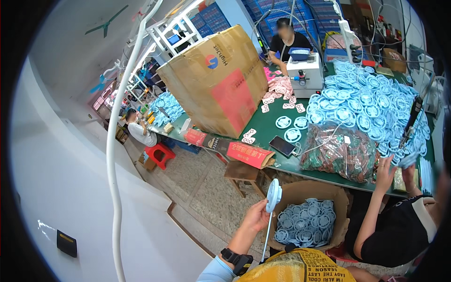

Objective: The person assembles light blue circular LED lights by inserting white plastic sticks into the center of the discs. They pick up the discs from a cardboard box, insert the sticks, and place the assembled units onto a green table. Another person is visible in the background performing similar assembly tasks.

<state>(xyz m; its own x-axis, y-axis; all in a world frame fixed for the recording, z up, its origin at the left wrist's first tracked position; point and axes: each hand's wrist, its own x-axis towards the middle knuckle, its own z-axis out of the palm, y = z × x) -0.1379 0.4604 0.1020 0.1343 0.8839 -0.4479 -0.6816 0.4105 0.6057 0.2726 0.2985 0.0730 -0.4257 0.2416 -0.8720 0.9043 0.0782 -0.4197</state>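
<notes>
My left hand point(256, 217), with a dark wristwatch point(237, 261) and a light blue sleeve behind it, comes up from the lower edge. Its fingers are closed on a light blue round plastic piece point(273, 194), which stands edge-on above the fingertips. A thin pale stick point(268, 235) runs down from that piece beside the hand. Just right of the hand, an open cardboard box point(342, 207) contains many similar light blue round pieces point(306, 223). My right hand does not show.
A green table point(260, 123) bears a large carton point(211, 80), a phone point(282, 146), a plastic bag of parts point(338, 155) and a heap of blue pieces point(361, 98). A co-worker's hands point(385, 175) work at right. A wooden stool point(245, 175) stands below the table.
</notes>
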